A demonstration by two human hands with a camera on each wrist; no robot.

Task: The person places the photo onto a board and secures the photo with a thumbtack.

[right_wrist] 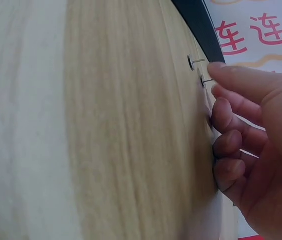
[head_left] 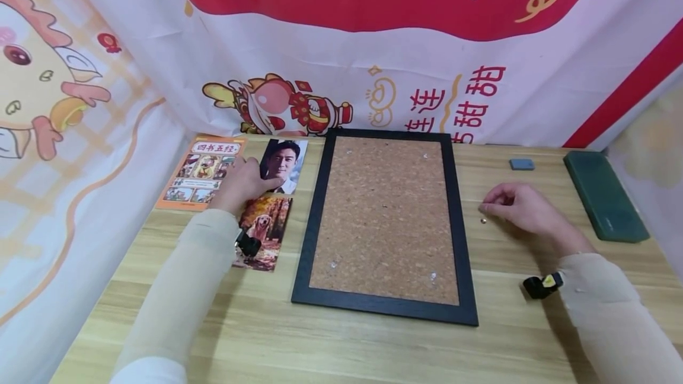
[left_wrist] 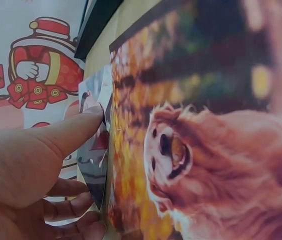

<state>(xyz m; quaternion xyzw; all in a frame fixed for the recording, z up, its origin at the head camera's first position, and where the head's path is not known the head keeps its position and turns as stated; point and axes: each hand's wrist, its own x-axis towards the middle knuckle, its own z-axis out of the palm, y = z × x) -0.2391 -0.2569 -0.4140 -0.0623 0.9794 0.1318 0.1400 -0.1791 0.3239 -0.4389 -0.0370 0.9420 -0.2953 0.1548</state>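
Note:
My left hand (head_left: 240, 182) pinches the left edge of a portrait photo (head_left: 296, 162), thumb on its face and fingers at the edge. In the left wrist view that photo (left_wrist: 95, 167) bends under the thumb. Just below lies a photo of a golden retriever (head_left: 264, 233), partly covered by my left wrist. To the right of a black-framed cork board (head_left: 384, 224), my right hand (head_left: 525, 209) has curled fingers. Its thumb and index fingertip close around the pin of one thumbtack (right_wrist: 204, 81). Another thumbtack (right_wrist: 192, 62) sits beside it, pin pointing away from the tabletop.
An orange comic-style booklet (head_left: 181, 185) lies left of the photos, partly behind my left hand. Toward the back right is a small blue box (head_left: 522, 164). A dark green case (head_left: 605, 197) lies near the right side. Printed cloth (head_left: 341, 46) hangs behind the wooden table (head_left: 347, 348).

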